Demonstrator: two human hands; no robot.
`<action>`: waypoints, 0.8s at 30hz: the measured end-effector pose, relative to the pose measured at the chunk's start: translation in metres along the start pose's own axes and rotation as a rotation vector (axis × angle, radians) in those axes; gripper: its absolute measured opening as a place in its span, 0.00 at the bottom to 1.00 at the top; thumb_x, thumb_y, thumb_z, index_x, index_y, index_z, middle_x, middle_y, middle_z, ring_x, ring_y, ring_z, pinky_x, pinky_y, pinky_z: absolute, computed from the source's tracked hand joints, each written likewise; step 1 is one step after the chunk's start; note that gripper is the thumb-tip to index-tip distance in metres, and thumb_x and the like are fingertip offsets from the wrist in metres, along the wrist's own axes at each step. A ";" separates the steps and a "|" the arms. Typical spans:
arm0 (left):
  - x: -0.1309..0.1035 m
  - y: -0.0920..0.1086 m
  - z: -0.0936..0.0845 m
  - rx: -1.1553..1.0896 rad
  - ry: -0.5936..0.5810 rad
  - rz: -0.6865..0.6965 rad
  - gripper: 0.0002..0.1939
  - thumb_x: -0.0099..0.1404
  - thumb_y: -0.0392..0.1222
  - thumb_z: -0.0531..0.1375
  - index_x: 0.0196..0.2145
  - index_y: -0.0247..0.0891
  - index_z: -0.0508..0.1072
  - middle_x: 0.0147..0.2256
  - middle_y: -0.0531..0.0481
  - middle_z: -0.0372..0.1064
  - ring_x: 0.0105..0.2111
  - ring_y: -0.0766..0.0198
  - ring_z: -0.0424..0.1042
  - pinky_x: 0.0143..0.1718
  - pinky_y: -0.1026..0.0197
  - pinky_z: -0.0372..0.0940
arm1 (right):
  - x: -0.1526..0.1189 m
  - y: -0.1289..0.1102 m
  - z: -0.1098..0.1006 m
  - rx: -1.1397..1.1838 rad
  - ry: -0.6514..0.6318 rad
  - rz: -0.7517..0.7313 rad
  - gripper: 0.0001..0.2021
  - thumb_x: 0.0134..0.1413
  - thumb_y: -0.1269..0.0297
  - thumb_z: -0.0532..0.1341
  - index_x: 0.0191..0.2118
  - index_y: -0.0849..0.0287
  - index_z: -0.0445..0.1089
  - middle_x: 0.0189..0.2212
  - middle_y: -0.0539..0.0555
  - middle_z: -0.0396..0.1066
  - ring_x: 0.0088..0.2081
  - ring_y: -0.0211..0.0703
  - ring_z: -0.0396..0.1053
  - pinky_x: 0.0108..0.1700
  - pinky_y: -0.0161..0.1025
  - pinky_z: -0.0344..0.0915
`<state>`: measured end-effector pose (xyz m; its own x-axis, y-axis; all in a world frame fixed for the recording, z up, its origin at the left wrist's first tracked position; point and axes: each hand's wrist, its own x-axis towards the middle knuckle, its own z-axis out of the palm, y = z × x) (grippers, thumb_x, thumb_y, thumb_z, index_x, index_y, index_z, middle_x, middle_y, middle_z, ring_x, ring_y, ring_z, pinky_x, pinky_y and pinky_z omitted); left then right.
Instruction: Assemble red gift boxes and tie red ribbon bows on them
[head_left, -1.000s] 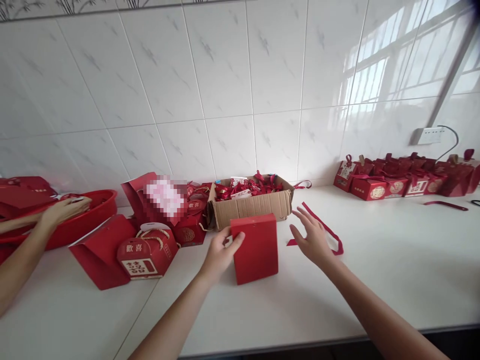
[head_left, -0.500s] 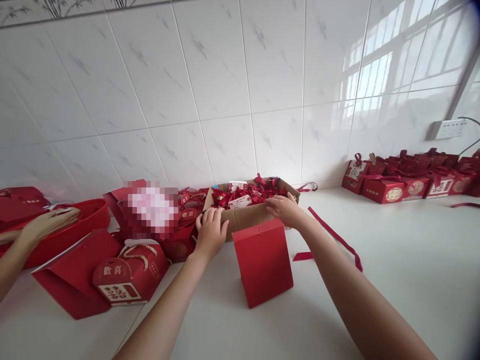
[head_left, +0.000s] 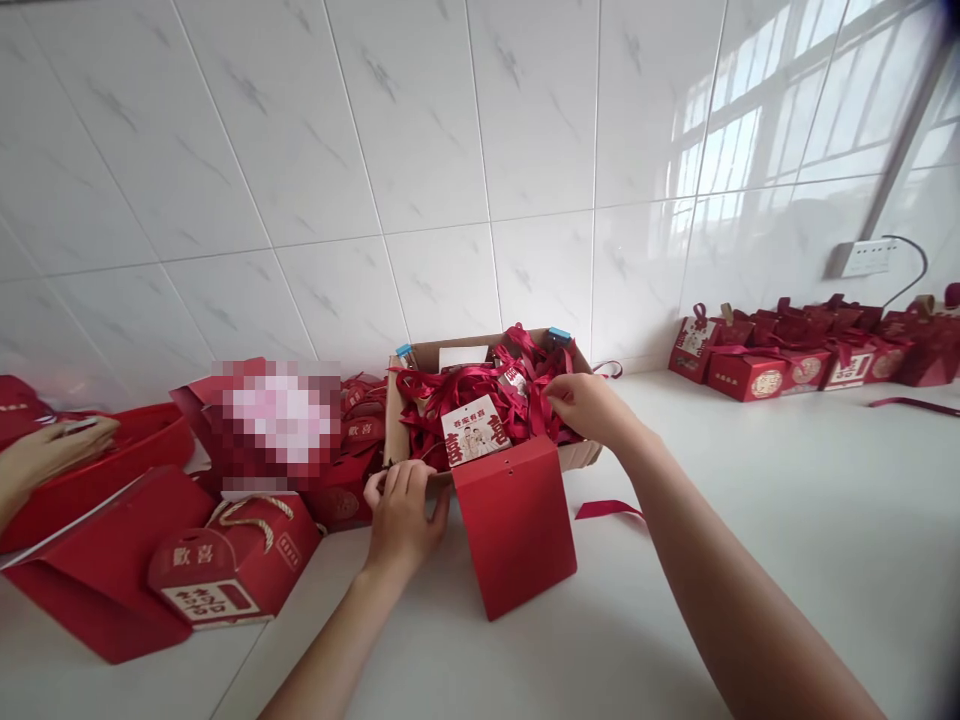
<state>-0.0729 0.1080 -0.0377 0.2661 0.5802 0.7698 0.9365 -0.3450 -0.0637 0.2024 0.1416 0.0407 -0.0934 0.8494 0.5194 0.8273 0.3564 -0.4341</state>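
My left hand [head_left: 403, 510] is closed over the front left edge of a cardboard box [head_left: 393, 418]. The box leans towards me and holds a tangle of dark red ribbons [head_left: 487, 380], with a printed card [head_left: 478, 435] on top. At the box's right side my right hand [head_left: 589, 408] has its fingers pinched on a ribbon among the others; the fingertips are partly hidden. Between my arms stands a plain red gift box [head_left: 517, 530] with small holes near its top edge, touched by neither hand.
Left on the counter are a red bag [head_left: 112, 570], a rope-handled gift box [head_left: 236, 560] and a red basin [head_left: 135, 450], where another person's hand [head_left: 60, 455] works. Rows of finished red boxes [head_left: 750, 375] line the wall at right. A loose ribbon [head_left: 611, 509] lies by my right forearm.
The cardboard box has tipped towards me, showing more ribbons and the card. My right hand has gone from its front edge into the ribbons. My left hand has shifted lower and left.
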 end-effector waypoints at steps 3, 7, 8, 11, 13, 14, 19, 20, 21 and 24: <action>0.001 -0.001 0.000 -0.027 0.003 0.007 0.05 0.58 0.38 0.56 0.34 0.40 0.63 0.36 0.46 0.72 0.46 0.52 0.69 0.49 0.48 0.48 | 0.011 -0.005 0.004 -0.019 0.141 -0.013 0.13 0.57 0.70 0.52 0.43 0.60 0.71 0.43 0.56 0.73 0.43 0.43 0.70 0.42 0.37 0.65; 0.001 -0.001 -0.002 -0.050 -0.011 0.020 0.06 0.57 0.38 0.57 0.32 0.41 0.62 0.32 0.48 0.72 0.47 0.50 0.69 0.47 0.48 0.48 | 0.051 -0.019 0.012 -0.069 0.170 -0.114 0.14 0.58 0.72 0.50 0.45 0.60 0.70 0.45 0.56 0.71 0.46 0.43 0.67 0.45 0.36 0.64; 0.001 -0.001 -0.002 -0.053 -0.012 0.018 0.06 0.57 0.37 0.57 0.32 0.41 0.62 0.32 0.48 0.72 0.47 0.50 0.69 0.46 0.48 0.49 | 0.063 -0.023 0.015 -0.090 0.158 -0.139 0.14 0.58 0.72 0.51 0.45 0.60 0.70 0.45 0.56 0.71 0.46 0.44 0.67 0.44 0.37 0.64; -0.001 -0.002 -0.004 -0.068 -0.029 0.009 0.06 0.56 0.36 0.57 0.31 0.40 0.62 0.34 0.47 0.72 0.45 0.51 0.69 0.45 0.49 0.49 | 0.097 -0.035 0.027 -0.175 0.110 -0.192 0.13 0.56 0.73 0.55 0.45 0.59 0.70 0.44 0.58 0.70 0.47 0.50 0.64 0.40 0.41 0.65; -0.002 -0.002 -0.005 -0.080 -0.037 0.012 0.06 0.56 0.35 0.57 0.32 0.40 0.62 0.34 0.47 0.71 0.45 0.52 0.70 0.45 0.49 0.49 | 0.111 -0.039 0.037 -0.243 0.085 -0.209 0.13 0.52 0.76 0.57 0.43 0.59 0.72 0.43 0.61 0.70 0.47 0.54 0.63 0.40 0.44 0.64; -0.003 -0.003 -0.006 -0.085 -0.036 0.014 0.07 0.56 0.35 0.58 0.32 0.40 0.62 0.34 0.47 0.71 0.44 0.52 0.70 0.45 0.49 0.50 | 0.116 -0.040 0.042 -0.276 0.081 -0.214 0.13 0.50 0.78 0.58 0.41 0.60 0.73 0.42 0.62 0.69 0.47 0.56 0.62 0.41 0.46 0.64; -0.004 -0.004 -0.004 -0.091 -0.018 0.015 0.08 0.56 0.34 0.58 0.32 0.40 0.61 0.34 0.46 0.70 0.43 0.53 0.70 0.45 0.49 0.50 | 0.121 -0.035 0.051 -0.368 0.114 -0.249 0.11 0.50 0.79 0.58 0.32 0.60 0.75 0.38 0.63 0.70 0.46 0.56 0.60 0.44 0.49 0.61; -0.004 -0.004 -0.004 -0.091 -0.017 0.012 0.08 0.56 0.35 0.57 0.32 0.40 0.60 0.34 0.46 0.70 0.43 0.53 0.70 0.45 0.49 0.50 | 0.120 -0.033 0.048 -0.373 0.128 -0.255 0.11 0.52 0.79 0.56 0.32 0.59 0.75 0.39 0.62 0.70 0.47 0.56 0.60 0.45 0.49 0.61; -0.004 -0.004 -0.003 -0.090 -0.017 0.009 0.08 0.56 0.35 0.57 0.32 0.40 0.60 0.34 0.46 0.70 0.42 0.53 0.70 0.45 0.50 0.50 | 0.118 -0.031 0.045 -0.381 0.146 -0.256 0.12 0.55 0.77 0.55 0.33 0.59 0.75 0.41 0.61 0.69 0.48 0.56 0.59 0.46 0.50 0.60; -0.003 -0.005 0.000 -0.081 -0.016 0.009 0.08 0.57 0.36 0.57 0.34 0.40 0.61 0.36 0.45 0.71 0.43 0.53 0.70 0.45 0.49 0.51 | 0.105 -0.028 0.026 -0.339 0.321 -0.232 0.10 0.59 0.70 0.54 0.35 0.57 0.73 0.54 0.58 0.61 0.56 0.58 0.51 0.51 0.53 0.57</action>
<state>-0.0786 0.1081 -0.0401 0.2787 0.5884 0.7590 0.9125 -0.4087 -0.0183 0.1548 0.2310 0.0880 -0.1654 0.5822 0.7960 0.9429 0.3301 -0.0455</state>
